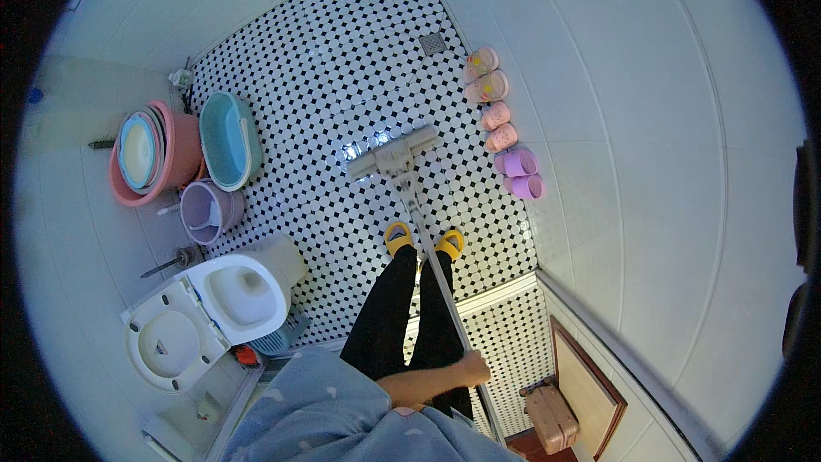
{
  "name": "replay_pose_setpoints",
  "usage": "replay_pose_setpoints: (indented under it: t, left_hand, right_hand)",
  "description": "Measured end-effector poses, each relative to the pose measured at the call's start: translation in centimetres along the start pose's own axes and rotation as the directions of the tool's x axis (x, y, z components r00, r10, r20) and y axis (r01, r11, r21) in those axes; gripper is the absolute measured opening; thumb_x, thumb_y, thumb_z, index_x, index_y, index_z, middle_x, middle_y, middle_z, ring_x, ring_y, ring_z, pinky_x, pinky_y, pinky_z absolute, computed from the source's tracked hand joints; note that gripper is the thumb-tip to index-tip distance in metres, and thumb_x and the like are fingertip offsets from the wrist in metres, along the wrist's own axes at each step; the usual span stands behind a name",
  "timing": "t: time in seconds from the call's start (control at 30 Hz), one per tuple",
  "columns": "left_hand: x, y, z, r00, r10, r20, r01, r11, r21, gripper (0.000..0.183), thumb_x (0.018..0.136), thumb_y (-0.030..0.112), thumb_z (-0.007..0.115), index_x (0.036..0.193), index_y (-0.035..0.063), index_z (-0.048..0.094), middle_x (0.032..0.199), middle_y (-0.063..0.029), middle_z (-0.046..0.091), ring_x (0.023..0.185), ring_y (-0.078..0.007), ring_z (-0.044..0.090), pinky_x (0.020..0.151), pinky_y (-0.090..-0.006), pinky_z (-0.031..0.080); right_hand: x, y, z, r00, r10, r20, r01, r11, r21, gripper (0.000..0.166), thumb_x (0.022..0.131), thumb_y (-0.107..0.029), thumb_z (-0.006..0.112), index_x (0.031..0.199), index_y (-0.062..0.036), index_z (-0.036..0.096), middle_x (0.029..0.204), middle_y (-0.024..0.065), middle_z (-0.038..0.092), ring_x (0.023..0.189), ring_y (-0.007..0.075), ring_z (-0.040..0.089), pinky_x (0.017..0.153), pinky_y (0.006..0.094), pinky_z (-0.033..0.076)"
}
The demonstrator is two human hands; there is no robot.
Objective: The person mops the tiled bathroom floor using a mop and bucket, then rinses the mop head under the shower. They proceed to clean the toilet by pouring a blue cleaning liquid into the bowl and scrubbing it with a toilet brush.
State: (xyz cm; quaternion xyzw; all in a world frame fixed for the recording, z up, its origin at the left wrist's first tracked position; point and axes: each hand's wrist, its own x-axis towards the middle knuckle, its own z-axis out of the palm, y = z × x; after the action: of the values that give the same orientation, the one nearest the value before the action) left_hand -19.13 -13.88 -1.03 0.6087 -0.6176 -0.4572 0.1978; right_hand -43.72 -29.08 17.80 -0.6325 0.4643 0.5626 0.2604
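Note:
My left hand (474,369) is closed around the metal pole of a mop, with the forearm crossing in front of my body. The pole (442,282) slants up and leftward from the hand, passing between my feet. At its far end the wide, pale mop head (394,154) lies on the black-and-white tiled floor (333,77), slightly blurred, with bright reflections beside it. My right hand is out of view. I stand in yellow slippers (399,239) on the near side of the mop head.
Along the right wall are pink and purple clogs and slippers (500,136), near a floor drain (432,43). On the left stand stacked basins (168,154), a turquoise tub (255,141), a purple bucket (234,205) and a toilet (279,308). Behind me are a raised threshold (497,292) and a suitcase (550,416).

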Motion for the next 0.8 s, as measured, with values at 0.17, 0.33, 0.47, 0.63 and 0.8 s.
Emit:
replay_pose_setpoints:
  t: [0.17,0.33,0.47,0.63,0.8]
  left_hand:
    - [-0.8,-9.5,0.0,0.947,-0.208,-0.246,0.244,0.961,0.13,0.009,0.069,0.016,0.057,0.065,0.011,0.063,0.065,-0.0029,0.061,0.07,-0.0211,0.058,0.065,-0.0414,0.04]
    - [-5.1,-19.1,-8.6,0.741,-0.511,-0.436,0.658,0.682,0.318,0.021,0.077,0.017,0.049,0.092,0.0067,0.058,0.098,-0.0091,0.054,0.099,-0.0333,0.048,0.087,-0.0477,0.032]
    - [-7.2,-24.0,-11.1,0.433,-0.697,-0.572,0.855,0.518,0.017,0.047,0.08,0.016,0.048,0.124,0.0052,0.035,0.133,-0.0137,0.027,0.121,-0.0359,0.03,0.097,-0.0481,0.025]
    - [-5.1,-23.5,-12.9,0.234,-0.765,-0.6,0.928,0.361,-0.097,0.054,0.079,0.015,0.049,0.128,0.0035,0.028,0.135,-0.0141,0.023,0.124,-0.0318,0.026,0.099,-0.0453,0.024]
    - [1.3,-18.0,-8.2,0.284,-0.677,-0.679,0.924,0.382,0.005,0.048,0.079,0.019,0.046,0.124,0.0027,0.036,0.133,-0.0141,0.027,0.122,-0.0269,0.028,0.099,-0.0447,0.023]
  right_hand:
    - [7.2,-8.5,0.9,0.986,-0.164,0.009,0.163,0.973,-0.162,0.027,0.064,-0.016,0.063,0.079,0.0005,0.049,0.056,0.0122,0.053,0.05,0.0234,0.056,0.049,0.037,0.047]
    - [13.1,-24.4,-1.4,0.929,-0.349,-0.124,0.36,0.929,0.082,0.031,0.062,-0.012,0.064,0.087,0.0039,0.054,0.07,0.0175,0.059,0.07,0.0287,0.06,0.061,0.0379,0.046]
    - [14.7,-35.4,-3.8,0.813,-0.571,-0.112,0.581,0.785,0.215,0.036,0.071,-0.011,0.059,0.101,0.0028,0.046,0.076,0.019,0.057,0.068,0.0291,0.058,0.062,0.037,0.045]
    - [14.6,-38.2,-5.3,0.625,-0.744,-0.237,0.779,0.611,0.14,0.054,0.081,-0.016,0.054,0.129,-0.0121,0.031,0.089,0.0214,0.057,0.067,0.0291,0.058,0.06,0.0355,0.047]
    - [13.7,-29.3,-8.3,0.81,-0.583,-0.061,0.578,0.778,0.246,0.051,0.084,-0.015,0.05,0.131,-0.0212,0.032,0.08,0.0163,0.058,0.06,0.0191,0.056,0.051,0.0282,0.045]
